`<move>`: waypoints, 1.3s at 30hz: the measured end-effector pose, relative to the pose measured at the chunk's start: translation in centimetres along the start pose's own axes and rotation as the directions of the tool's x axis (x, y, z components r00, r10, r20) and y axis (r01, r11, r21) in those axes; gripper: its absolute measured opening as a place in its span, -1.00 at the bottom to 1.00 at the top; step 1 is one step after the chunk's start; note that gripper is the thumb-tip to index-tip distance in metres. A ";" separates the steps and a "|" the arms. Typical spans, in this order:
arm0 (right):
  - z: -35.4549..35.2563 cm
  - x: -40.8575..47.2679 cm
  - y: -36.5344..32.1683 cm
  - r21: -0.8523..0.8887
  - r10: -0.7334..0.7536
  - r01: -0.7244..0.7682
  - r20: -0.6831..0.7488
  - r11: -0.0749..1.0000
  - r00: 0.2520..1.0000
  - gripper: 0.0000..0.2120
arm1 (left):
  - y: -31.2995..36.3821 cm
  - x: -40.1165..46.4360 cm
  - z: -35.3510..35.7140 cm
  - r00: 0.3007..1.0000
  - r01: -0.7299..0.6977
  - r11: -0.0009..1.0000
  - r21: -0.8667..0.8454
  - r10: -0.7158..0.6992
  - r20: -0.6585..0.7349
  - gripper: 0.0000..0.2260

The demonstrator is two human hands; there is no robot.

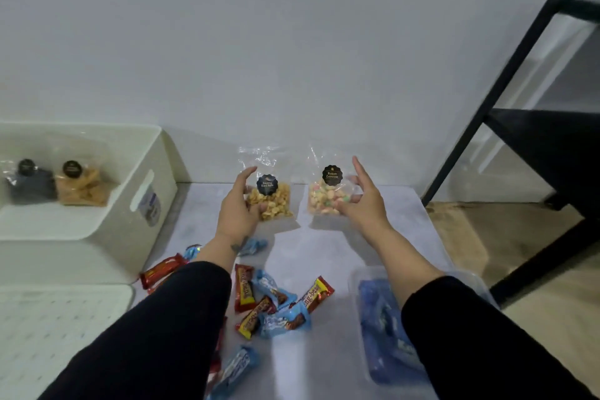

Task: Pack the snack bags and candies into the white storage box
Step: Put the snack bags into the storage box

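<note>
1. The left hand (238, 214) closes around the left edge of a clear snack bag of golden pieces (271, 201); thumb and fingers wrap its side. The right hand (360, 201) is half open at the right edge of a second bag of pastel pieces (328, 198), fingers spread; whether it already grips the film I cannot tell.
2. Both bags are at the far end of the surface (324, 263), close to the wall, side by side with a narrow gap between them. The white storage box (143, 191) sits to the left, with two bags already lying inside.
3. Each bag is upright: long axis roughly vertical, filled bottom down, crimped empty film up, round dark label facing the camera.
4. Risks, as I judge them: a side pinch on slick film may slip, letting a bag sag or drop onto the wrapped candies (269, 305) scattered nearer the person. Squeezing hard could crush the contents.
5. Carrying both bags left at once, the right arm must cross over; a sleeve could sweep candies off the surface or bump the clear tray (383, 328) at right.
</note>
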State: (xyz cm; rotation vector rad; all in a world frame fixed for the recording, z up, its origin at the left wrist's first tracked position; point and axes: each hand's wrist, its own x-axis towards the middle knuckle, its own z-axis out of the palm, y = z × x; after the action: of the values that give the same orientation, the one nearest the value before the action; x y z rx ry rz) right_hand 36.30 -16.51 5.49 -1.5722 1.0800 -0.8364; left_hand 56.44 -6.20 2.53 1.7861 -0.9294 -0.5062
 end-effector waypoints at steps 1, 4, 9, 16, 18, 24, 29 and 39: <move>0.5 -0.8 -0.9 -0.006 -0.028 0.028 0.022 1.000 0.999 -0.11 | 0.6 -0.9 -1.3 1.000 -0.014 1.000 0.011 0.014 -0.022 -0.36; 2.6 -3.0 -3.7 0.006 -0.112 0.112 0.084 0.994 0.990 -0.13 | 2.2 -3.5 -5.3 0.995 -0.024 1.000 0.019 0.026 -0.096 -0.36; 7.2 -5.1 -8.5 -0.001 -0.251 0.256 0.182 0.967 0.951 -0.16 | 4.5 -6.5 -12.4 0.970 -0.048 0.994 0.099 0.070 -0.234 -0.36; 14.9 -6.5 -14.7 -0.001 -0.374 0.386 0.239 0.923 0.896 -0.19 | 5.3 -7.2 -23.2 0.921 -0.069 0.993 0.098 0.101 -0.377 -0.37; 17.8 -6.8 -16.0 -0.005 -0.392 0.406 0.250 0.914 0.885 -0.19 | 4.5 -6.6 -26.3 0.913 -0.048 0.994 0.098 0.083 -0.399 -0.37; 28.1 -7.1 -18.6 -0.044 -0.412 0.434 0.240 0.900 0.879 -0.20 | -0.1 -3.9 -35.3 0.925 -0.031 0.997 0.066 0.053 -0.376 -0.35; 35.1 -6.8 -18.5 -0.140 -0.352 0.380 0.188 0.914 0.917 -0.19 | -4.5 -0.6 -40.8 0.972 0.002 0.996 0.087 0.019 -0.236 -0.36; 41.3 -4.9 -16.6 -0.468 -0.254 0.271 0.101 0.841 0.962 -0.21 | -8.7 6.3 -41.0 0.995 0.056 0.989 0.133 -0.067 0.077 -0.33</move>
State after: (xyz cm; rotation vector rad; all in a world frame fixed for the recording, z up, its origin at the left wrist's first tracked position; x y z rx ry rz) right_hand 75.70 3.94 11.23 -2.1857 1.1148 -0.7484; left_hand 92.21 14.71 11.34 1.9298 -0.9849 -0.5719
